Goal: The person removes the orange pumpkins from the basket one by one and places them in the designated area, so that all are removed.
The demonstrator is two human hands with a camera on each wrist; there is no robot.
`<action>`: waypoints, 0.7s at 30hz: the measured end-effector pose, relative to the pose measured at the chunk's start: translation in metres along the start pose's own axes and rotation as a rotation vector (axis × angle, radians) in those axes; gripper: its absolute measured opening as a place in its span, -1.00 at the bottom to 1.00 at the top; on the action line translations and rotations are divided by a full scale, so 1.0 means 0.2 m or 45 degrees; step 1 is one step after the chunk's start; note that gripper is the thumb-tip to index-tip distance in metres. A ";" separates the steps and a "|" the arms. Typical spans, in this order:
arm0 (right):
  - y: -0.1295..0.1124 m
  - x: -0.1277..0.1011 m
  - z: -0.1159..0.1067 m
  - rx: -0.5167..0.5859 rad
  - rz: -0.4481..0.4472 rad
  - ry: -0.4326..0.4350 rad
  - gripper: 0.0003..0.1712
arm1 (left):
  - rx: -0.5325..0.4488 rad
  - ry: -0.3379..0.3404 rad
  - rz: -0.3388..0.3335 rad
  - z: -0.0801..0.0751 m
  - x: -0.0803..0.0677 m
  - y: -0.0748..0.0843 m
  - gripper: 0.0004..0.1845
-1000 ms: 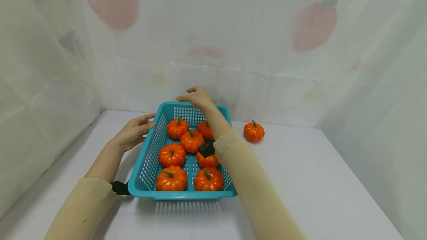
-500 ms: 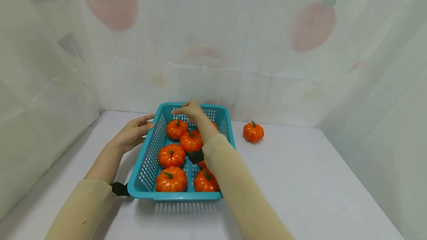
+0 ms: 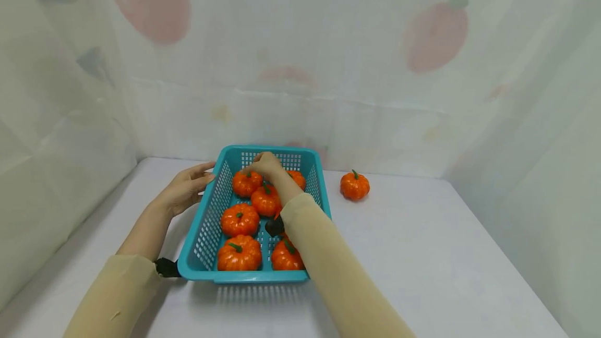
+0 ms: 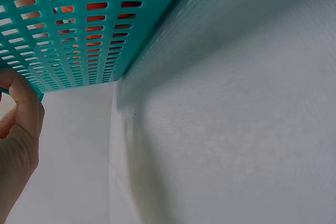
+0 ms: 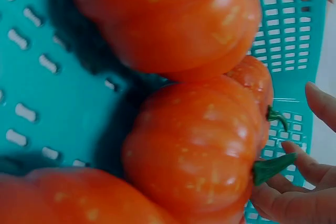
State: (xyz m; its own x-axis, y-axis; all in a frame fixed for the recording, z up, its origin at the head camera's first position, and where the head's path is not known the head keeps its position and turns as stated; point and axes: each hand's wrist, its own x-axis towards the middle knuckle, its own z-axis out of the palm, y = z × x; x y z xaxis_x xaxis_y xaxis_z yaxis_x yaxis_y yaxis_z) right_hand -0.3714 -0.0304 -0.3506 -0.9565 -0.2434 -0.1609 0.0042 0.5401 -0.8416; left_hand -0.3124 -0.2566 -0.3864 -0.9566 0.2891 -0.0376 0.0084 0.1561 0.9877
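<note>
Head: a teal basket [image 3: 253, 276] sits on the white tabletop [image 3: 432, 254], orange pumpkins [image 3: 239, 253] spread over its floor; a lone pumpkin [image 3: 355, 186] rests outside, to the right. The right hand [image 3: 268, 167] reaches in above the far-left pumpkin [image 3: 246, 185]. Left wrist: the left hand [image 4: 21, 124] has its fingers bent round the basket's rim, presumably to steady it. Right wrist: the right hand's thumb and fingers stand apart near the stems, seemingly gripping nothing, perhaps spread to fit round a pumpkin.

Right sleeve [image 3: 335, 260] partly hides one pumpkin [image 3: 284, 256]; left wrist view crops the basket [image 4: 152, 3].
</note>
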 end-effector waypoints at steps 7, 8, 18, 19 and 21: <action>0.03 -0.01 0.01 -0.078 -0.035 -0.052 -0.25 | 0.003 0.013 -0.004 0.00 0.00 -0.01 -0.23; 0.03 -0.01 0.01 -0.084 -0.034 -0.060 -0.24 | 0.005 0.014 -0.005 0.00 0.00 0.00 -0.23; 0.05 0.00 0.03 -0.164 -0.028 -0.161 -0.12 | -0.001 0.025 -0.013 0.00 -0.01 0.00 -0.23; 0.05 0.00 0.04 -0.190 -0.031 -0.167 -0.11 | -0.001 0.024 -0.013 0.00 -0.01 0.00 -0.23; 0.06 -0.01 0.04 -0.224 -0.039 -0.180 -0.09 | -0.004 0.022 -0.013 0.00 -0.01 0.00 -0.23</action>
State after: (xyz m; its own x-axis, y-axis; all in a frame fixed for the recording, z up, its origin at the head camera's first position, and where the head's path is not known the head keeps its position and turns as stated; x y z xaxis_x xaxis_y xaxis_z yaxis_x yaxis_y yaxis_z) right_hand -0.3680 -0.0303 -0.3637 -0.9049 -0.3657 -0.2179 -0.0871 0.6599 -0.7462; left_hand -0.3107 -0.2571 -0.3858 -0.9616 0.2709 -0.0447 -0.0021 0.1555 0.9878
